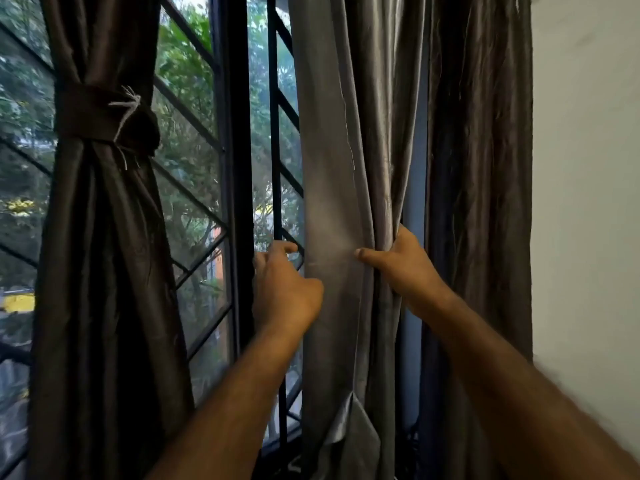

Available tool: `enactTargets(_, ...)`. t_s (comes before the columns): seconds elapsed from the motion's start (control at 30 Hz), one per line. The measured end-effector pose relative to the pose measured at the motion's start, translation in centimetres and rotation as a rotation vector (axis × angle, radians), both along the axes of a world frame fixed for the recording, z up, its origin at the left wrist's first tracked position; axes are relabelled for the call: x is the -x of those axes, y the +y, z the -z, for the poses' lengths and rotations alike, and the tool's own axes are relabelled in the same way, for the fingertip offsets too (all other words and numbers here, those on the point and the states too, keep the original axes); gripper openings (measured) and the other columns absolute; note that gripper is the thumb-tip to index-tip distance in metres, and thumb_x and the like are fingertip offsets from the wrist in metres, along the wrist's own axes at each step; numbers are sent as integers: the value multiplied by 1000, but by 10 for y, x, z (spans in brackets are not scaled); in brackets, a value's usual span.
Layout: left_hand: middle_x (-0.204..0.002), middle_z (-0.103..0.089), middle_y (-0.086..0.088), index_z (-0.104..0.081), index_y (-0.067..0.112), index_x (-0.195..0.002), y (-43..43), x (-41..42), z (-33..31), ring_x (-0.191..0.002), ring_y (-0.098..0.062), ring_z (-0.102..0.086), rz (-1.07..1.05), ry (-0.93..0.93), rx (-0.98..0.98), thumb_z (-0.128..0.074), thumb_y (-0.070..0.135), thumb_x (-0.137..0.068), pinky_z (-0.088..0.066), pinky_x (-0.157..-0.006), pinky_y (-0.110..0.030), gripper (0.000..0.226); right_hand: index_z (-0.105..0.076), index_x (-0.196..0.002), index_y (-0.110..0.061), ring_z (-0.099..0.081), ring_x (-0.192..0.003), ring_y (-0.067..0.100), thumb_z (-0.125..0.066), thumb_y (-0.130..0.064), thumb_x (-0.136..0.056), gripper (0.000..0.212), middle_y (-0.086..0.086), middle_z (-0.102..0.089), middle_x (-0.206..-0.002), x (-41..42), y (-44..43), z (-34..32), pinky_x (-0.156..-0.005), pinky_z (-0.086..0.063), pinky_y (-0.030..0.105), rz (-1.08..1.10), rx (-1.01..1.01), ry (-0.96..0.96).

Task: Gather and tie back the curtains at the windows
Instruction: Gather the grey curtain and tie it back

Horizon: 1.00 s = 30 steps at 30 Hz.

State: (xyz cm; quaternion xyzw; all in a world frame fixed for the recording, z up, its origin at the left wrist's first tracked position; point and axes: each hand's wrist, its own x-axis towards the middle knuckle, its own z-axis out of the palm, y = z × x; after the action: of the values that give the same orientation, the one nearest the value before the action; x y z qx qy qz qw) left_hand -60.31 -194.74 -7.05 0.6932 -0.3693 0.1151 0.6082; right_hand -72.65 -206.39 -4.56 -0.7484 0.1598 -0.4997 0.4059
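At the window (188, 98), my left grip (287, 292) clasps the edge of the vertically hanging curtain (329, 133), my right grip (405, 268) its folds.

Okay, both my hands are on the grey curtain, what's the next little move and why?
Probably sweep the left hand, holding the window-side edge of the grey curtain, across to the right hand, which grips its folds. The cloth between them hangs flat and ungathered, while the brown curtain is already bunched in its tie band.
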Motion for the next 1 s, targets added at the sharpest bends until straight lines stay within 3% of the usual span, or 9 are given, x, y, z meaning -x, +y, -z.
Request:
enactTargets(0.2,-128,-50,5,-38,32,-124,7,20,92,-113,-23,-58,188,-137,-489,-79,29,-70,-50,-85,-35,68,-67,-121,-15,-72,-104,18,-75,-18,-78,43,2,-75,-113,2,-8,75,-93,-58,47,78,-24,150)
enactTargets(0.3,-140,-50,5,-33,45,-134,5,20,123,-115,-21,-60,349,-125,-517,-70,28,-77,-52,-93,-42,70,-63,-125,-17,-69,-107,13,-72,-11,-87,40,-2,-72,-117,5,-5,115,-95,-57,38,42,-43,142)
enactTargets(0.4,-141,-54,0,-30,38,-148,-1,19,133,-116,-24,-61,314,-128,-511,-64,17,-83,-51,-97,-40,76,-58,-129,-25,-67,-108,5,-76,-15,-85,49,-10,-70,-117,7,-2,146,-92,-55,28,3,-32,218)
enactTargets(0.5,-133,-58,-5,-26,38,-151,-7,19,142,-112,-27,-61,305,-218,-573,-62,5,-82,-51,-90,-37,84,-57,-127,-29,-67,-106,-2,-82,-15,-79,56,-11,-71,-117,7,2,175,-89,-55,21,-30,-73,281)
enactTargets(0.63,-142,-52,0,-17,49,-150,-7,20,152,-122,-24,-56,288,-341,-560,-57,10,-89,-51,-95,-37,82,-56,-113,-38,-65,-98,-13,-79,-1,-79,55,-20,-68,-104,11,2,186,-78,-50,6,-5,-116,276)
enactTargets(0.73,-130,-59,-1,-33,48,-146,-3,20,157,-118,-25,-56,189,-415,-493,-58,14,-89,-49,-96,-38,70,-57,-114,-34,-68,-97,-3,-76,0,-79,53,-15,-69,-102,14,-1,180,-76,-53,12,-30,-158,289)
enactTargets(0.83,-107,-68,2,-66,36,-117,1,18,156,-96,-26,-58,3,-574,-461,-65,9,-78,-49,-80,-39,48,-58,-125,-25,-68,-105,16,-73,3,-67,67,-3,-72,-112,15,-4,170,-87,-58,33,-121,-233,317)
enactTargets(0.9,-99,-64,1,-72,29,-97,3,15,158,-89,-25,-56,-128,-609,-471,-72,10,-72,-46,-73,-37,32,-63,-120,-20,-69,-104,21,-61,5,-55,70,4,-74,-111,16,-6,165,-86,-59,40,-216,-293,323)
enactTargets(1.0,-94,-58,-3,-72,23,-90,8,15,157,-81,-24,-58,-184,-551,-439,-75,11,-72,-50,-65,-37,22,-70,-110,-16,-70,-103,28,-51,6,-50,67,13,-75,-108,13,-2,164,-88,-58,47,-303,-377,317)
